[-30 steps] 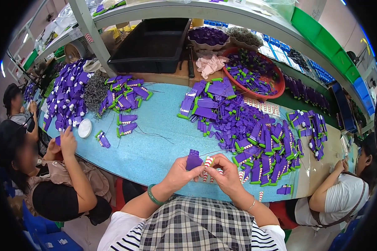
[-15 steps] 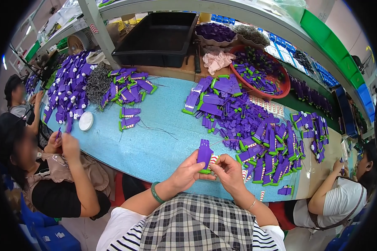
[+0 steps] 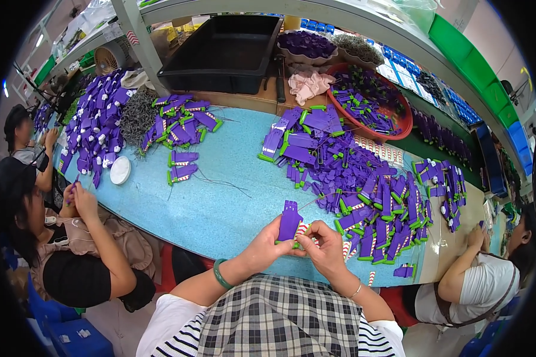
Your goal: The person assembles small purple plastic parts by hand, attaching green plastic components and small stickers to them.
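Note:
My left hand [image 3: 264, 244] grips a flat purple plastic part [image 3: 289, 220] with a green end, its purple end pointing away from me. A red-and-white striped sticker [image 3: 302, 228] shows along its right side. The fingers of my right hand [image 3: 323, 245] pinch at that sticker and the part's edge; the fingertips hide the exact contact. A thin wire runs from the part toward the heap. Just right of my hands lies a heap of similar purple-and-green parts [image 3: 381, 220], many bearing striped stickers. A few loose striped stickers [image 3: 346, 250] lie beside my right hand.
A red basin [image 3: 406, 126] of purple parts stands behind the heap, beside a pink cloth [image 3: 308, 87]. A black tray [image 3: 220, 56] sits at the back. Two striped parts [image 3: 182, 172] and a white round lid [image 3: 120, 171] lie leftward. Co-workers sit on both sides.
My hands stay almost in place; the part tilts slightly and my right fingers shift along the sticker. The co-worker at left has lowered their hands and brought them together.

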`<state>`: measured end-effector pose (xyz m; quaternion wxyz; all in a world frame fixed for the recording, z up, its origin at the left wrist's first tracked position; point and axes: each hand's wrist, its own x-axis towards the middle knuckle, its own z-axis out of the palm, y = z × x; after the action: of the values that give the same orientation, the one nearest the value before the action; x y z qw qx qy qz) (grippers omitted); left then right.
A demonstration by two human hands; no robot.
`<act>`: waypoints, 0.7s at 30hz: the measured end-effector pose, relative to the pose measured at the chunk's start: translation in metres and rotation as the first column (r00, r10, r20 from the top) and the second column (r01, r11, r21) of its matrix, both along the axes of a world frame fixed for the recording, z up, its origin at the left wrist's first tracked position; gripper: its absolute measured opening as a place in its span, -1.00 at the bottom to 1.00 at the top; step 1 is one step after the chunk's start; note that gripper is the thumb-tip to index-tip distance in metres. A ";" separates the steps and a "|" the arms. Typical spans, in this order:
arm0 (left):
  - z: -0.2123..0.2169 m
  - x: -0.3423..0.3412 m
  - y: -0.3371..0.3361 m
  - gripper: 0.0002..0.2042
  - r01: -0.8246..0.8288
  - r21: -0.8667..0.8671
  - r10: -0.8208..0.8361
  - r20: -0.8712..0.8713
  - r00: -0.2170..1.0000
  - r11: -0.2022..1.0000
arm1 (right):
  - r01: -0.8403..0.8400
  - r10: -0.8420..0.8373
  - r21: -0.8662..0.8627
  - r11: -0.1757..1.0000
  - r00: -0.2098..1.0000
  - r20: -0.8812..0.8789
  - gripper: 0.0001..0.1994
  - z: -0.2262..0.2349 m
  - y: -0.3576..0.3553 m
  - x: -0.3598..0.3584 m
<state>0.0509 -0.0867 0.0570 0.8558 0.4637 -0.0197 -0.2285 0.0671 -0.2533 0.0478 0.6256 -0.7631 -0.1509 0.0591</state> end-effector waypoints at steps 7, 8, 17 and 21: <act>-0.007 -0.002 -0.001 -0.68 0.067 0.067 -0.075 0.126 0.989 0.996 | 0.131 -0.089 -0.111 0.985 0.943 0.320 -0.83 0.020 0.002 0.003; -0.007 -0.003 -0.002 -0.68 0.067 0.066 -0.075 0.128 0.989 0.996 | 0.167 -0.099 -0.131 0.977 0.904 0.415 -0.83 0.022 0.002 0.003; 0.003 -0.004 -0.003 -0.63 0.043 -0.088 -0.045 -0.024 0.999 0.995 | -0.006 0.012 -0.079 0.997 0.997 0.077 -0.48 0.006 0.002 0.004; -0.009 -0.003 -0.011 -0.55 0.190 -0.349 -0.280 -0.227 0.933 0.918 | -0.189 0.221 -0.203 0.961 0.965 0.145 -0.53 0.023 0.006 0.008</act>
<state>0.0479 -0.0975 0.0476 0.8802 0.2765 0.0050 -0.3857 0.0751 -0.2472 0.0707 0.5267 -0.8010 -0.2748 0.0738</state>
